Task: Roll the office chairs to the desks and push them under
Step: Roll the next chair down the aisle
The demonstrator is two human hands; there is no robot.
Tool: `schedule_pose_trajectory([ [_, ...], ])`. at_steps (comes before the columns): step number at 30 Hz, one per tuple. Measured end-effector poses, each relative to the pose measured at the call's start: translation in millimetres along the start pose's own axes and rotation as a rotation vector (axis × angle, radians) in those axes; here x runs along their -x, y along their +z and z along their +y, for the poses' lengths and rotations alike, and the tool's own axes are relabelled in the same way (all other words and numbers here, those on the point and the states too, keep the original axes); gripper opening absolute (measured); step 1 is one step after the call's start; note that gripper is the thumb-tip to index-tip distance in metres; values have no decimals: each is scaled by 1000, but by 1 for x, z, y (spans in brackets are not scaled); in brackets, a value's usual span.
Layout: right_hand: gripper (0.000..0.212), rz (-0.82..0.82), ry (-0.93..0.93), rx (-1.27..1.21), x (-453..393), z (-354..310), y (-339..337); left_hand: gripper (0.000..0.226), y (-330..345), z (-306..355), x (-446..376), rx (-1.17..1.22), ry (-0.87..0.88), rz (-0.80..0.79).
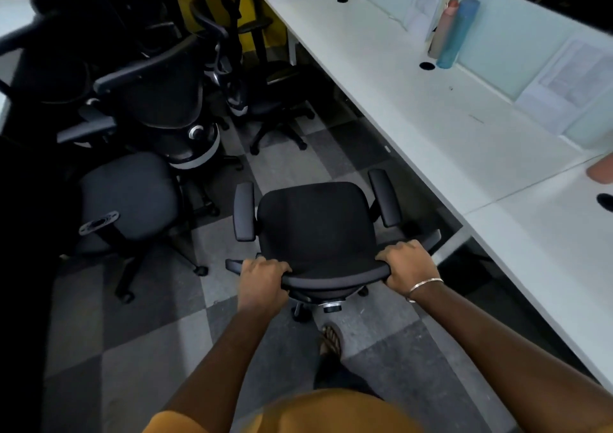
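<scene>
Black office chairs [146, 107] crowd the floor at ten o'clock, jammed together with backs and armrests overlapping, and one grey-seated chair [127, 197] stands nearest at nine o'clock. At the centre is the chair being handled [315, 230], a black one with two padded armrests, standing on the checked carpet tiles [139, 349] just beside the long white tabletop [414, 107] but not under it. The left hand [262, 283] has its grip closed over the top edge of the backrest, fingers curled round it. The right hand [409, 263] grips the same edge further along, a thin metal bangle [424, 285] on its wrist. A sandalled foot [330, 338] shows below the chair at six o'clock. On the tabletop at one o'clock, a pink bottle [444, 28] and a blue bottle [459, 33] stand touching, against a pale frosted divider [517, 54].
</scene>
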State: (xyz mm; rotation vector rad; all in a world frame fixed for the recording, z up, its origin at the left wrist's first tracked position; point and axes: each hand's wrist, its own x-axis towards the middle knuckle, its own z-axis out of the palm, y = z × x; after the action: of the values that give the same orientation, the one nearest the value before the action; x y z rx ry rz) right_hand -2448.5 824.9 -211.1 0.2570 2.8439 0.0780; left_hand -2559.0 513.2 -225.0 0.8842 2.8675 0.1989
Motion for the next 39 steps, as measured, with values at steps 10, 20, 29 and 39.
schedule_pose_trajectory([
  [10,56,-17,-20,-24,145,-33,39,40,15,31,160,57,-11,4],
  [20,55,43,-115,-66,281,-41,80,35,45,93,310,18,-164,46],
  [29,47,80,-189,-158,422,-31,119,37,76,175,453,-35,-268,53],
  [39,45,95,-174,-134,572,-31,159,33,92,253,601,11,-303,44],
])
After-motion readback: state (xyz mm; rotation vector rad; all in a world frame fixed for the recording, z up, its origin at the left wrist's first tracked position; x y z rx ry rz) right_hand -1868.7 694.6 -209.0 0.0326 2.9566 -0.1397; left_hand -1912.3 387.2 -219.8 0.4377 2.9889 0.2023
